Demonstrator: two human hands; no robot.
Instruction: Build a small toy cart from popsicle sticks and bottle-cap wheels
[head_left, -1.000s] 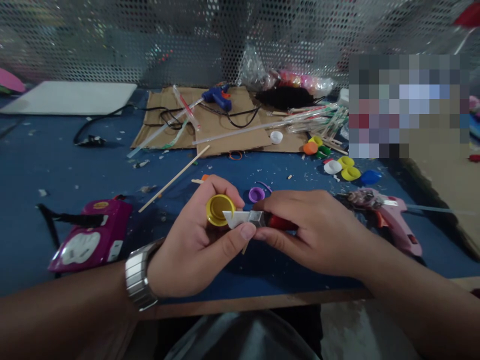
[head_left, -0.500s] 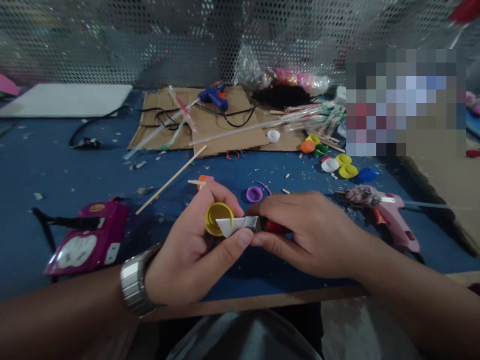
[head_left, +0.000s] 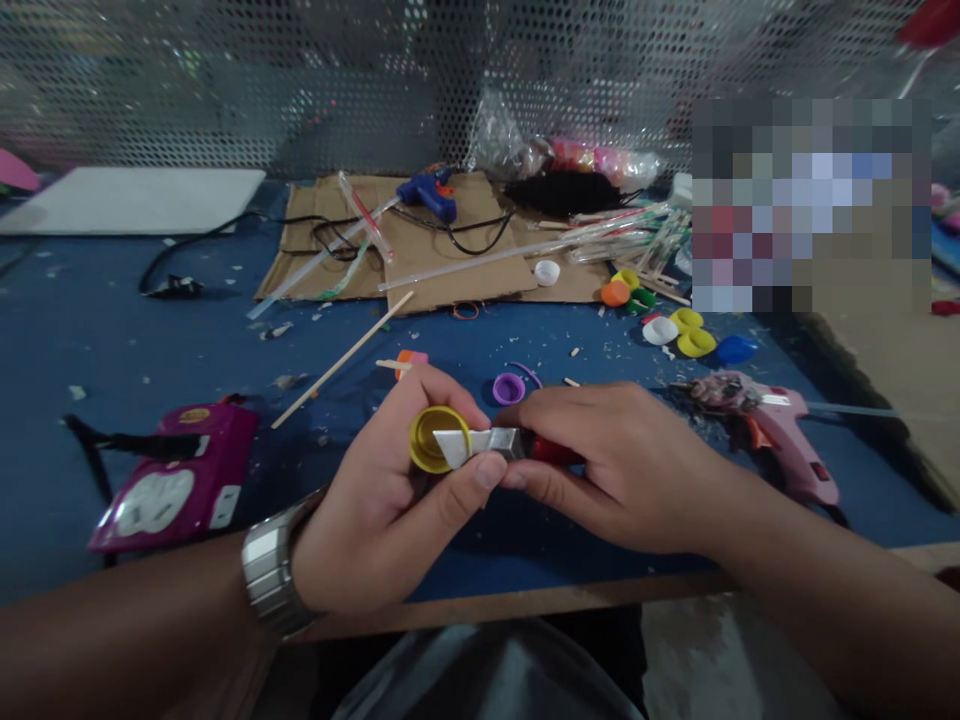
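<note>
A: We had the left hand (head_left: 382,510) pinching a round yellow plastic bottle cap (head_left: 436,437), open side up, just above the blue desk (head_left: 112,350), thumb bracing the blade.

B: And the right hand (head_left: 622,465) was closed around a red-handled utility knife (head_left: 517,445), its white blade (head_left: 459,445) lying across the cap's rim. We judged the cap was held steady so the edge could bite.

A: Purple cap (head_left: 508,388) sat just beyond the hands, pink glue gun (head_left: 780,435) to the right, magenta box (head_left: 176,478) to the left.

B: Any writing?

A: Box label too blurred; we couldn't read anything.
</note>
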